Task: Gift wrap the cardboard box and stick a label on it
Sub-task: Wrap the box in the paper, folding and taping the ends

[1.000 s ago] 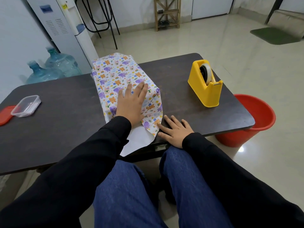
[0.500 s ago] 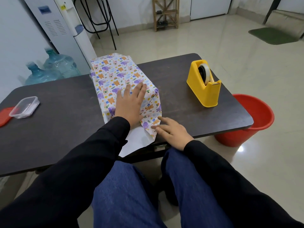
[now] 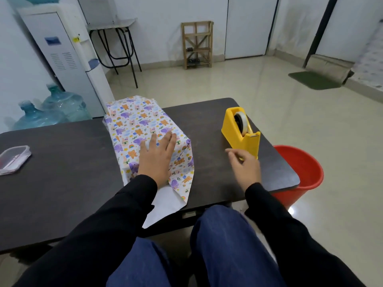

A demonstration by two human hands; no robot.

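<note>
Left hand [image 3: 156, 160] flat on wrapped box [image 3: 134, 121], right hand [image 3: 245, 168] loose.

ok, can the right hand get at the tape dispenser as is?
Likely yes: the right hand is just in front of the yellow tape dispenser, with nothing between them. The left hand presses the wrapping paper.

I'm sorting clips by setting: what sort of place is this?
Probably a plain office or back room rather than a shop: a water dispenser with spare water jugs beside it, a bare tiled floor, and a dark table holding a tape dispenser.
</note>
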